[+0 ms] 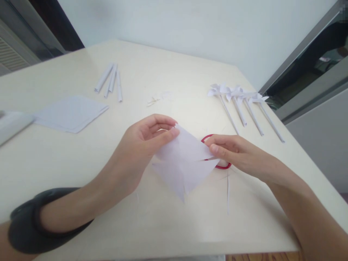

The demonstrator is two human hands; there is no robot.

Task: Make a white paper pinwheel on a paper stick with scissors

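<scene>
Stack of paper squares (71, 113) and rolled paper sticks (110, 80) lie far left on the table (163, 224). Left hand (141, 145) pinches the paper sheet (183, 159) at its upper corner; right hand (233, 152) pinches its right corner above red-handled scissors (224, 166). Finished pinwheels (241, 103) lie at right.

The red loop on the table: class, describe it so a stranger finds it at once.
On the pale table, look between the person's hands. The red loop lies flat beneath the right hand, partly hidden by the cut paper square. It is the only coloured thing among white paper.
</scene>
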